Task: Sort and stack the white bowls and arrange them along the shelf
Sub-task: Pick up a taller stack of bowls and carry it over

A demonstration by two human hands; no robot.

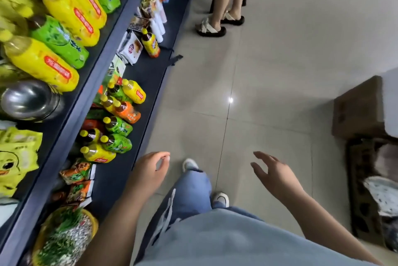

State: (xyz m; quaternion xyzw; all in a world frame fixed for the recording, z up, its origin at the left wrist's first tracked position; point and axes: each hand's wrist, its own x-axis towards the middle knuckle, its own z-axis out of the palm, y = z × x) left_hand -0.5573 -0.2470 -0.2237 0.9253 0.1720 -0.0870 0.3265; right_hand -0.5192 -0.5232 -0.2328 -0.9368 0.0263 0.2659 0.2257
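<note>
No white bowl shows in the head view. My left hand (150, 171) hangs over the floor beside the lower shelf (148, 76), fingers loosely curled with thumb and forefinger near each other, holding nothing. My right hand (273, 171) is out over the tiled floor with fingers spread apart and empty. A metal bowl (30, 99) lies on the upper shelf (71, 112) at the left.
Yellow and green drink bottles (116, 123) and snack packets (75, 179) fill both dark shelves on the left. Another person's legs in sandals (217, 22) stand at the aisle's far end. A cardboard box (359, 108) and a dark crate (370, 190) sit at the right.
</note>
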